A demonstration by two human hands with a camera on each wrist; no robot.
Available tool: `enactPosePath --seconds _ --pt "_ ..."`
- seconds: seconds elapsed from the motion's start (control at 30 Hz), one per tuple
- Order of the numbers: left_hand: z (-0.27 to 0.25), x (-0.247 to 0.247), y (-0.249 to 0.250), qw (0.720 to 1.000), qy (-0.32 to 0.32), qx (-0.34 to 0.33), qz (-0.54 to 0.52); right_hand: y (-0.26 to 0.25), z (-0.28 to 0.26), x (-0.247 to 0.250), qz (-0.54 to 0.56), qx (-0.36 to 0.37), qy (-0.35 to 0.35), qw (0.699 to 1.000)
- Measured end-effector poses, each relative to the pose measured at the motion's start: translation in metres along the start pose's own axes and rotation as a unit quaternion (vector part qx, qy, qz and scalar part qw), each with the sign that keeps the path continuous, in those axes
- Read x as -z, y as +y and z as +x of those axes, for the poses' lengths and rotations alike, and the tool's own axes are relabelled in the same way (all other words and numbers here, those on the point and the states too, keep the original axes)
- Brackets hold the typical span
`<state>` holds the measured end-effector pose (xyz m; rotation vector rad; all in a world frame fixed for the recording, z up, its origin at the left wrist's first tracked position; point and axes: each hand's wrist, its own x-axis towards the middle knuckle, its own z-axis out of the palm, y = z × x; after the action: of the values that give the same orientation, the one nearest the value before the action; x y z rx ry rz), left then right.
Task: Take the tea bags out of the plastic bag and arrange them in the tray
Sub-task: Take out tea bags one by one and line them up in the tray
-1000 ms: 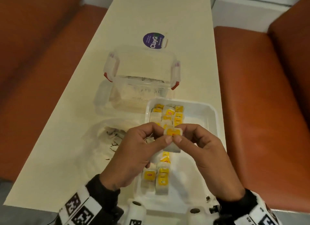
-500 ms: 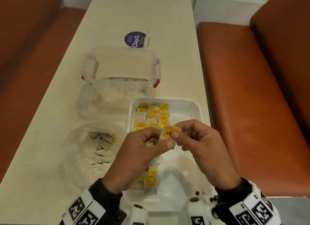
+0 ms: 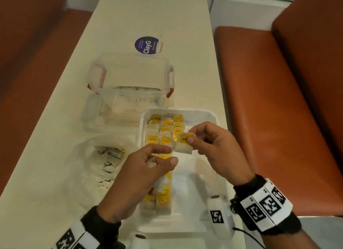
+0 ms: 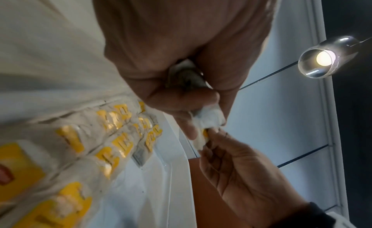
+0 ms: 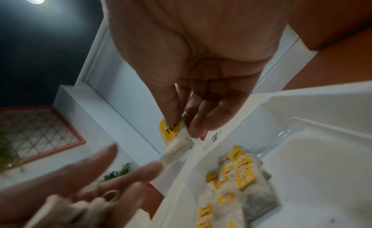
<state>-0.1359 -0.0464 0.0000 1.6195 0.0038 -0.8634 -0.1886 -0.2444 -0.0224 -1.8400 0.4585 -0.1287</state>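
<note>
My right hand pinches one tea bag by its yellow tag, holding it just above the left part of the white tray. My left hand is below it, index and thumb apart, a fingertip touching the bag's lower end. Its other fingers curl round a few more tea bags in the palm. Rows of yellow-tagged tea bags lie along the tray's left side. The clear plastic bag lies left of the tray with several tea bags inside.
A clear lidded container with red latches stands behind the tray and bag. A purple round sticker lies farther back. Orange bench seats flank the narrow table. The tray sits close to the table's right edge.
Both hands pinched the tea bag together before. Now my left thumb has let go and my right hand has drawn the bag up and to the right over the tray.
</note>
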Motion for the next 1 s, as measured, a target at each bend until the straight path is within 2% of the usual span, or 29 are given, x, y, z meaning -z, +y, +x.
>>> enactPosePath --seconds 0.1,0.17,0.37,0.57,0.7,1.0 --pt "-0.007 0.013 -0.003 0.999 -0.005 0.038 -0.032 0.016 0.012 -0.002 -0.079 -0.018 0.001 0.997" --pt "-0.011 0.019 -0.006 0.994 -0.016 0.065 -0.09 0.026 0.019 -0.007 -0.113 -0.042 0.001 0.993" --pt "-0.023 0.03 -0.008 0.972 -0.038 0.088 -0.216 0.038 0.034 -0.02 -0.168 -0.121 -0.1 0.973" --pt "-0.025 0.037 -0.006 0.962 -0.055 0.099 -0.248 0.044 0.049 -0.026 -0.205 -0.134 -0.066 0.967" --pt "-0.023 0.04 -0.005 0.961 -0.037 0.103 -0.252 0.044 0.054 -0.028 -0.214 -0.147 -0.056 0.964" --pt "-0.016 0.039 -0.003 0.961 -0.011 0.11 -0.255 0.044 0.054 -0.028 -0.163 -0.193 -0.035 0.967"
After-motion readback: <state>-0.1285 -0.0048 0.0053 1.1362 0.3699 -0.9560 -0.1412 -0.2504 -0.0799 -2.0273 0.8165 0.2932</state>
